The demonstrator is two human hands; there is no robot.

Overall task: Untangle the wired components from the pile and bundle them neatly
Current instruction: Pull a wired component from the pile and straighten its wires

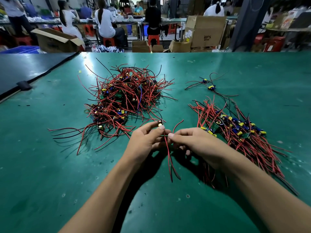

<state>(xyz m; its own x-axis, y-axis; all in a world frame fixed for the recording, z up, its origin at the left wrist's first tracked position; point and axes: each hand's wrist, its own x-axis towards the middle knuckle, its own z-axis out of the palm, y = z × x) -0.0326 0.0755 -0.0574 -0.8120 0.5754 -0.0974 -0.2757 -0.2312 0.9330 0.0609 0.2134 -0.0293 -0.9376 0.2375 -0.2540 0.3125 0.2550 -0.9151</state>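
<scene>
Left hand [144,140] grip pinches one wired component [160,125], right hand [193,142] grip pinches its red wires [168,157]. Tangled pile [124,98] sits toward the table [50,165] far edge, sorted bundle [239,130] rightward, open green along the near edge.

Right forearm [244,174] hides wires of the bundle [235,130] (distant workers [104,22] blurred).

Bare forearms and wrists, slender; short trimmed thumbnails showing on left grip [145,141] and right grip [193,142] alike
</scene>
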